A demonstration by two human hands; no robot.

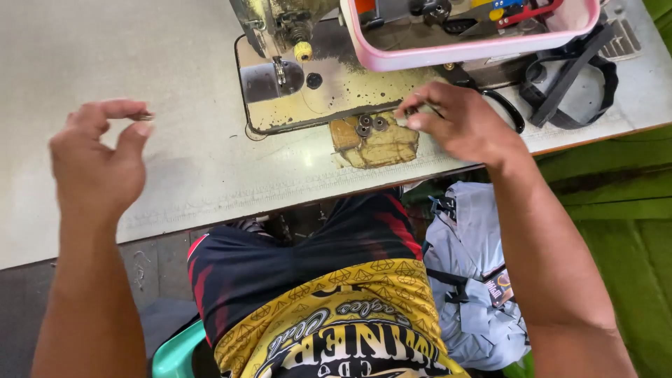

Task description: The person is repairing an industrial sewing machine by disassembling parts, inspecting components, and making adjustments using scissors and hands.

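Your left hand [98,157] pinches a small dark piece [144,116] above the surface [175,168], lifted clear for handling, while your right hand [458,122], grip closed on something small, rests beside the bobbins [371,124].

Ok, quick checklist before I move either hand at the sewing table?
1. Left hand pinching a small dark piece between thumb and finger: ok, raised above the table.
2. Right hand on something thin by the round metal parts: what it holds, cannot tell.
3. Both hands away from the needle area: ok.
4. Black scissors beside the right hand, blades hidden: cannot tell.
5. Pink tray resting steady on the machine: cannot tell.
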